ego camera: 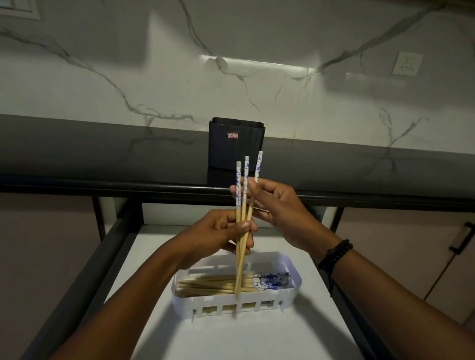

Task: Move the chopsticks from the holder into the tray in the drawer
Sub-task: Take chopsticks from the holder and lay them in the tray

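A dark square holder (pixel 237 143) stands on the grey counter by the marble wall; no chopsticks stick out of it. Below it, in the open drawer (pixel 260 342), sits a white slotted tray (pixel 294 282) with several wooden chopsticks (pixel 210 285) lying flat, their blue-patterned ends to the right. My left hand (pixel 220 232) and my right hand (pixel 275 205) together grip a small bunch of chopsticks (pixel 242 236), held nearly upright above the tray. Their patterned ends point up and their thin tips dip into the tray.
The grey counter's dark front edge (pixel 374 194) runs just above the drawer. Dark drawer side rails (pixel 69 301) flank the white floor. A cabinet door with a black handle (pixel 462 237) is at the right. A wall socket (pixel 406 63) is on the marble.
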